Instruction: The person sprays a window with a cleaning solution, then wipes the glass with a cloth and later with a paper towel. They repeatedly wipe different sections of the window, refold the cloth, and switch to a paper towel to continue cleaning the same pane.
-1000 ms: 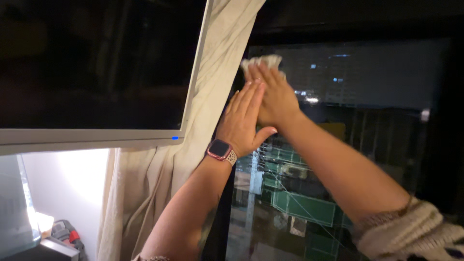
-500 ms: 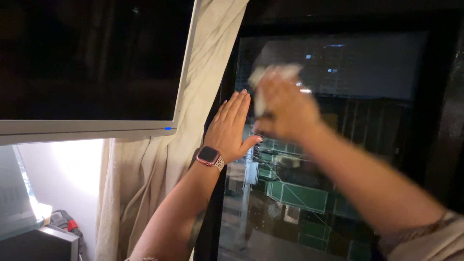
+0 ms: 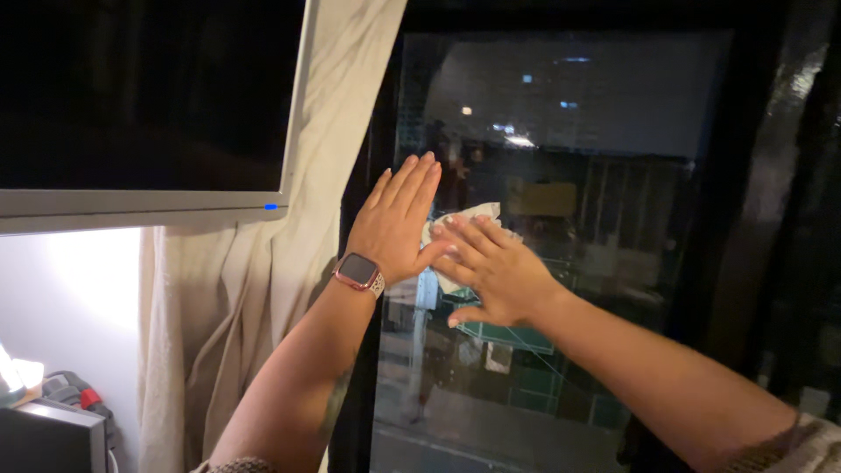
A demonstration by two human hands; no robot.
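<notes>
- Since half a second ago, the right hand (image 3: 495,271) has been brought down the window pane (image 3: 613,263), from above the left fingertips to a spot level with the left palm; the cloth (image 3: 464,217) has come down with it.
- Left hand (image 3: 396,223) is seen held much as before: open, flat, fingers together and pointing up, palm laid against the glass near the pane's left edge.
- Right hand is pressed on the white cloth, fingers spread and stretched out toward the left; the cloth is pinned flat between palm and glass rather than clenched.
- Cloth is found on the glass, just right of the left hand, its crumpled edge showing above the right fingers; most of it is hidden under the hand.
- Right fingertips are touching or overlapping the left thumb side; which one cannot be told.
- A watch (image 3: 357,272) with a dark square face is worn on the left wrist.
- A pale curtain (image 3: 263,289) hangs just left of the window frame.
- A white-framed dark screen (image 3: 149,105) is mounted at upper left, a small blue light on its lower edge.
- Night street and buildings are seen through the glass.
</notes>
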